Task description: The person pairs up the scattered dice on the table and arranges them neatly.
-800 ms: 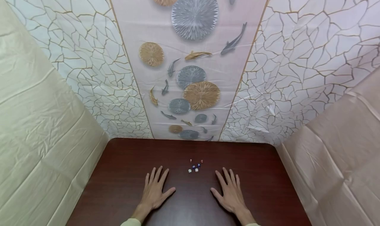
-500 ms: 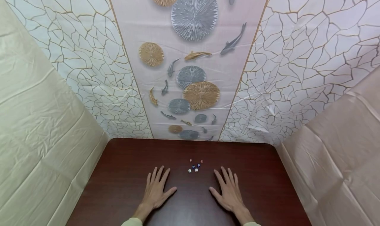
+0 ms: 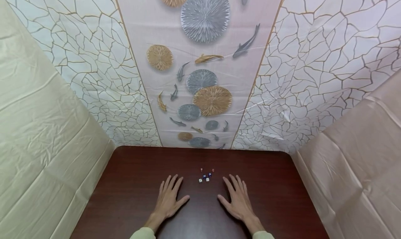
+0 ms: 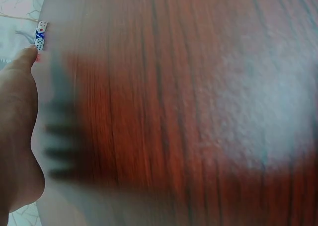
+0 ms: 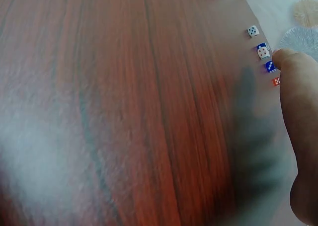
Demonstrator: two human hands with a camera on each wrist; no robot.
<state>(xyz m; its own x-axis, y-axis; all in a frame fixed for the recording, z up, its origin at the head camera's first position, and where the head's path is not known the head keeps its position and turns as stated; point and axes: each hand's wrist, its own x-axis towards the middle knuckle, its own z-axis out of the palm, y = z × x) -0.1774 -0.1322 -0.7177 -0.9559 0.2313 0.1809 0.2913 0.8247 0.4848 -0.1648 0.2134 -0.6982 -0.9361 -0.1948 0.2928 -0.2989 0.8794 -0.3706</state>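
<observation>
Several small dice lie in a loose group on the dark wood table (image 3: 131,183). Nearest me are two white dice, the left one (image 3: 200,180) and the right one (image 3: 207,179). Just behind them sit two blue dice (image 3: 210,174), and farthest back are two red dice (image 3: 201,169). My left hand (image 3: 169,199) is spread palm-down to the left of the dice, apart from them. On the other side my right hand (image 3: 236,199) lies likewise, fingers straight, holding nothing. In the right wrist view a blue die (image 5: 270,66) shows beyond my thumb, with some dice partly overlapped.
A patterned cloth (image 3: 213,99) with printed fish and discs hangs behind the table's far edge. Beige cloth walls flank it, one on the left (image 3: 53,155) and another on the right (image 3: 354,162).
Both hands have slid inward, the left one to the right and the right one to the left, closer to the dice. The dice have stayed in place.
</observation>
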